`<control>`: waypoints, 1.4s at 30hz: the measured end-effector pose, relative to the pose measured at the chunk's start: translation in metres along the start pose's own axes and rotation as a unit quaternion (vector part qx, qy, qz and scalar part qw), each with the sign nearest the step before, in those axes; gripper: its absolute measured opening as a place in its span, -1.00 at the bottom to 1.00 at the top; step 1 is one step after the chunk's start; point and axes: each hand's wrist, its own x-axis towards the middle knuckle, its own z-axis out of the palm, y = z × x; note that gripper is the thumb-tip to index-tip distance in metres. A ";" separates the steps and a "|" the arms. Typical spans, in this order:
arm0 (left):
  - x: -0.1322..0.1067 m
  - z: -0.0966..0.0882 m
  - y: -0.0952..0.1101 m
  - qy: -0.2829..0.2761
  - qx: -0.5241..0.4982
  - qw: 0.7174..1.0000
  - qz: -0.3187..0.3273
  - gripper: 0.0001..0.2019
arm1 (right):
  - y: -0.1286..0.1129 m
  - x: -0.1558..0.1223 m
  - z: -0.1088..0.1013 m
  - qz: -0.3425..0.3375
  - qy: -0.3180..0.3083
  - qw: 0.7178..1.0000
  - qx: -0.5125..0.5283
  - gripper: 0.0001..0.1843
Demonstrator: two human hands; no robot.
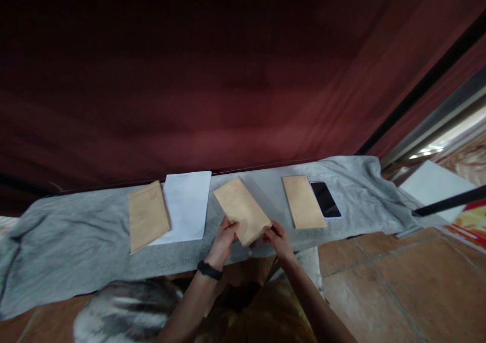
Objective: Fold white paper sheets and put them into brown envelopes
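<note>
A brown paper envelope is held tilted above the grey cloth, in front of me. My left hand pinches its lower left edge, the thumb lying on the front face. On the right, my right hand grips the lower right corner with its fingers closed. A second brown envelope lies flat to the right of my hands. More brown envelopes, seemingly stacked, lie at the left and overlap a white sheet of paper.
The grey cloth covers a long narrow bench. A dark-screened phone rests beside the right envelope. Behind the bench hangs a dark red curtain. A black bar juts in from the right, above the tiled floor.
</note>
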 end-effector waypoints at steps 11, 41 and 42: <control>0.037 -0.014 0.017 0.009 0.447 0.884 0.136 -0.42 | -0.002 0.013 -0.005 -0.364 -0.068 0.840 -0.397 -0.61; 0.115 0.022 -0.009 -0.137 0.688 0.567 0.432 -0.40 | -0.011 0.012 0.010 -0.366 -0.106 0.785 -0.488 -0.61; 0.110 0.019 -0.010 -0.141 0.687 0.565 0.434 -0.41 | -0.011 0.012 0.011 -0.368 -0.103 0.784 -0.488 -0.60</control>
